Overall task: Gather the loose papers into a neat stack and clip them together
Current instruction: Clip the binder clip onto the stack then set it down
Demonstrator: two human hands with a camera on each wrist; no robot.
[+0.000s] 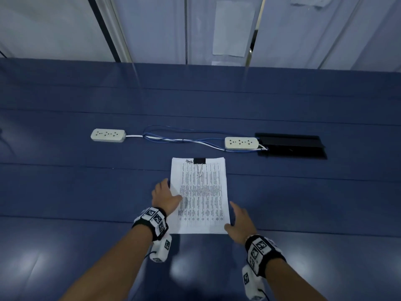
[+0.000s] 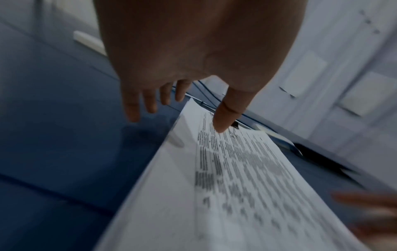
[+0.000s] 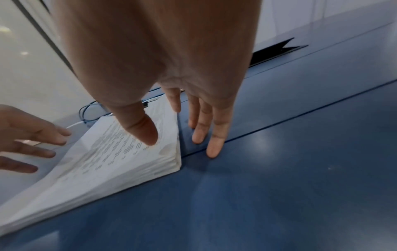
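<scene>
A squared stack of printed white papers [image 1: 200, 196] lies flat on the blue table [image 1: 86, 192], with a black binder clip [image 1: 199, 160] clamped on its far edge. My left hand [image 1: 166, 197] is at the stack's left edge, fingers straight, thumb over the top sheet. In the left wrist view the left hand [image 2: 171, 105] hovers spread above the papers [image 2: 236, 178]. My right hand [image 1: 239, 222] lies at the stack's near right corner, fingers straight. In the right wrist view the right hand [image 3: 182, 129] has its thumb over the papers [image 3: 120, 152] and its fingers beside them on the table.
Two white power strips [image 1: 108, 135] [image 1: 241, 143] with blue and white cables [image 1: 178, 139] lie beyond the papers. A black cable hatch [image 1: 290, 145] is set into the table at the right. Pale panels stand behind the table's far edge.
</scene>
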